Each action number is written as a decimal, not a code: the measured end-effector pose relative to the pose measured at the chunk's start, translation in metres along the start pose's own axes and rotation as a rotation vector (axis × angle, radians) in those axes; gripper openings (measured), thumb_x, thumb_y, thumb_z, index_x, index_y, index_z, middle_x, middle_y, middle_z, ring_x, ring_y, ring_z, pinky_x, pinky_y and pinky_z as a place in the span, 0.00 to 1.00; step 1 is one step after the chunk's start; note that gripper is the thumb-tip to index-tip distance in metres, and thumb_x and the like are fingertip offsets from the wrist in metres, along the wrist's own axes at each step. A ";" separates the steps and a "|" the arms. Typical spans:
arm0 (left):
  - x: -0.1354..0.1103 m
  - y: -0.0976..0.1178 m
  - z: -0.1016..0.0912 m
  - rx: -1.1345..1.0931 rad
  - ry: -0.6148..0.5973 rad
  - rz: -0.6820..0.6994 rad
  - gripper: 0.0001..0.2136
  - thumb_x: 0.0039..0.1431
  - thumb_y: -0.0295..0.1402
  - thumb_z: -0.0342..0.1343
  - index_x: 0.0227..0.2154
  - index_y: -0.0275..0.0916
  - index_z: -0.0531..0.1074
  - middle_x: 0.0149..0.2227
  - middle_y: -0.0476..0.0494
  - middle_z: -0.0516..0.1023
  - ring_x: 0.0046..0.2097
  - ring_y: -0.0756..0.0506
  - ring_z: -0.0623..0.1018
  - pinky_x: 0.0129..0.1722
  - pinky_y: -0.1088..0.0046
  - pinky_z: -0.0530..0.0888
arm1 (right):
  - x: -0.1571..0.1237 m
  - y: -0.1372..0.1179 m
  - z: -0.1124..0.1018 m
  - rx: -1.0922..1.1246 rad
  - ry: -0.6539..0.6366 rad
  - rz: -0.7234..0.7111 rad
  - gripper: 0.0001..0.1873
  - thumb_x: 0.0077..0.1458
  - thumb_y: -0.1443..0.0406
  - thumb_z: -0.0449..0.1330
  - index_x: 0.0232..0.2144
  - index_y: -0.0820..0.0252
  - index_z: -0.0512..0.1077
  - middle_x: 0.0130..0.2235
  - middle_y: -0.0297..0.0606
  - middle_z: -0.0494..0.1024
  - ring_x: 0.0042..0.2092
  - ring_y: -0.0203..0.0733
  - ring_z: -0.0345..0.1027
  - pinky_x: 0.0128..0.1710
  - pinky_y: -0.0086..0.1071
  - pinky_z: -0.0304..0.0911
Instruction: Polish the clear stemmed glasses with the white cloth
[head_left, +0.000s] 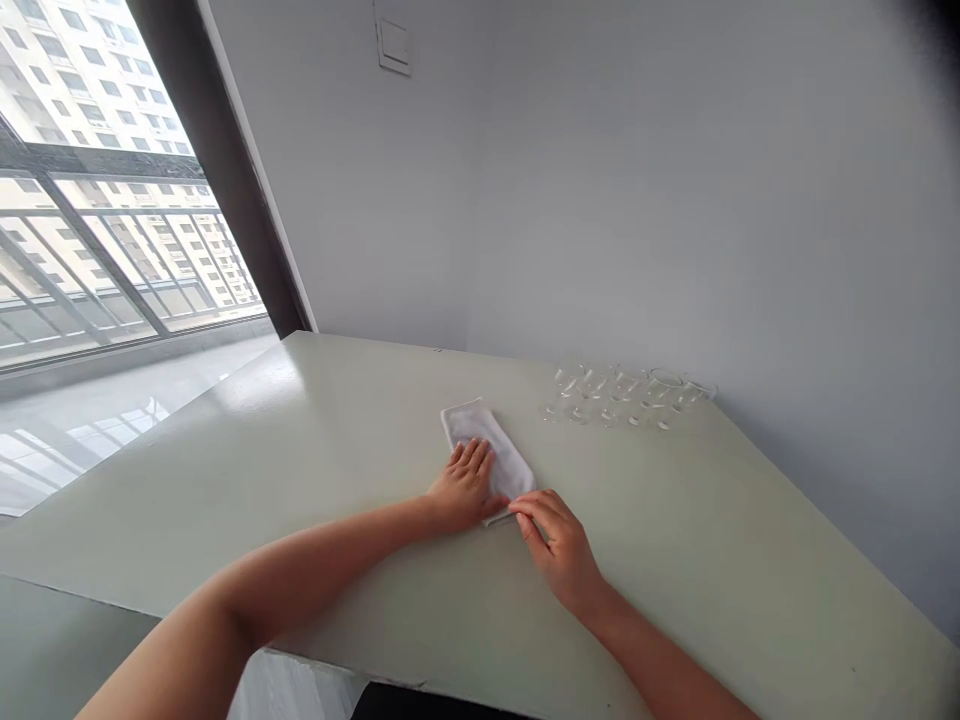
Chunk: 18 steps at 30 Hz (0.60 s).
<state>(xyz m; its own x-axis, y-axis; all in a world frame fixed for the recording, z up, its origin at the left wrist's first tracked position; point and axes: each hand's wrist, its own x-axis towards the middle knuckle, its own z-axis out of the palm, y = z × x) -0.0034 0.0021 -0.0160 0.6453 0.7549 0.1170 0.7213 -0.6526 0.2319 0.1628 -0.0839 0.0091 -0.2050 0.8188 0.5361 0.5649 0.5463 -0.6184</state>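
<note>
A folded white cloth (486,440) lies near the middle of the pale green table (300,450). My left hand (463,488) rests flat on the cloth's near left part, fingers stretched out. My right hand (556,540) sits at the cloth's near right corner, with its fingertips pinched together on the cloth's edge.
A row of several small clear glasses (626,395) stands at the far right of the table, close to the grey wall. A large window (97,200) is on the left. A wall switch (394,45) is high up. The table's near edge runs below my forearms.
</note>
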 end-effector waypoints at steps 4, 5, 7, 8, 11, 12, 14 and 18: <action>0.049 -0.036 0.001 0.044 -0.072 0.139 0.34 0.55 0.55 0.35 0.60 0.39 0.48 0.63 0.35 0.43 0.63 0.37 0.43 0.59 0.56 0.44 | 0.000 0.011 -0.002 0.026 -0.011 0.097 0.10 0.57 0.67 0.49 0.34 0.57 0.70 0.35 0.39 0.72 0.39 0.40 0.65 0.39 0.34 0.64; 0.060 -0.049 -0.001 0.052 -0.100 0.148 0.33 0.55 0.55 0.35 0.60 0.42 0.47 0.63 0.37 0.42 0.63 0.38 0.43 0.59 0.56 0.44 | -0.001 0.012 -0.002 0.028 -0.022 0.103 0.10 0.57 0.66 0.49 0.34 0.57 0.70 0.35 0.38 0.72 0.38 0.40 0.65 0.38 0.34 0.64; 0.079 -0.079 -0.008 0.078 -0.150 0.119 0.29 0.57 0.52 0.36 0.59 0.48 0.48 0.64 0.41 0.41 0.63 0.38 0.43 0.59 0.56 0.44 | 0.000 0.016 -0.002 0.023 -0.038 0.120 0.10 0.57 0.65 0.49 0.33 0.57 0.70 0.34 0.38 0.72 0.38 0.39 0.65 0.38 0.34 0.64; 0.085 -0.095 -0.012 0.096 -0.164 0.084 0.27 0.58 0.50 0.37 0.59 0.49 0.48 0.64 0.42 0.40 0.63 0.38 0.42 0.59 0.57 0.44 | 0.000 0.019 -0.003 0.016 -0.042 0.135 0.10 0.58 0.65 0.48 0.33 0.57 0.70 0.34 0.38 0.72 0.37 0.39 0.65 0.38 0.34 0.64; 0.092 -0.145 -0.026 0.146 -0.159 -0.038 0.24 0.60 0.46 0.37 0.59 0.49 0.48 0.64 0.43 0.41 0.63 0.40 0.43 0.59 0.59 0.44 | 0.004 0.032 -0.009 -0.018 -0.020 0.196 0.11 0.58 0.63 0.49 0.33 0.57 0.71 0.35 0.40 0.72 0.37 0.40 0.66 0.36 0.33 0.65; 0.091 -0.161 -0.030 0.158 -0.151 -0.071 0.25 0.60 0.46 0.36 0.59 0.48 0.48 0.64 0.43 0.41 0.63 0.40 0.43 0.59 0.59 0.44 | 0.006 0.037 -0.011 -0.034 -0.005 0.218 0.11 0.57 0.62 0.49 0.33 0.57 0.71 0.36 0.40 0.72 0.37 0.40 0.66 0.35 0.32 0.65; 0.085 -0.191 -0.038 0.175 -0.135 -0.124 0.25 0.60 0.46 0.35 0.60 0.47 0.48 0.64 0.41 0.42 0.63 0.40 0.44 0.58 0.59 0.44 | 0.008 0.047 -0.016 -0.065 0.028 0.273 0.12 0.57 0.60 0.49 0.33 0.57 0.71 0.37 0.41 0.72 0.36 0.40 0.66 0.31 0.32 0.65; 0.067 -0.241 -0.054 0.194 -0.113 -0.238 0.26 0.60 0.47 0.33 0.60 0.45 0.48 0.63 0.40 0.42 0.63 0.39 0.44 0.58 0.58 0.44 | 0.010 0.061 -0.017 -0.089 0.048 0.381 0.14 0.57 0.57 0.49 0.33 0.56 0.71 0.38 0.41 0.72 0.32 0.40 0.66 0.24 0.31 0.63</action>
<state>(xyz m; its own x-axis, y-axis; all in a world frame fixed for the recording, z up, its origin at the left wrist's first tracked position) -0.1474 0.2130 -0.0119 0.4692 0.8826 -0.0290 0.8825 -0.4676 0.0499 0.2091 -0.0450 -0.0131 0.0689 0.9497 0.3055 0.6607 0.1860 -0.7272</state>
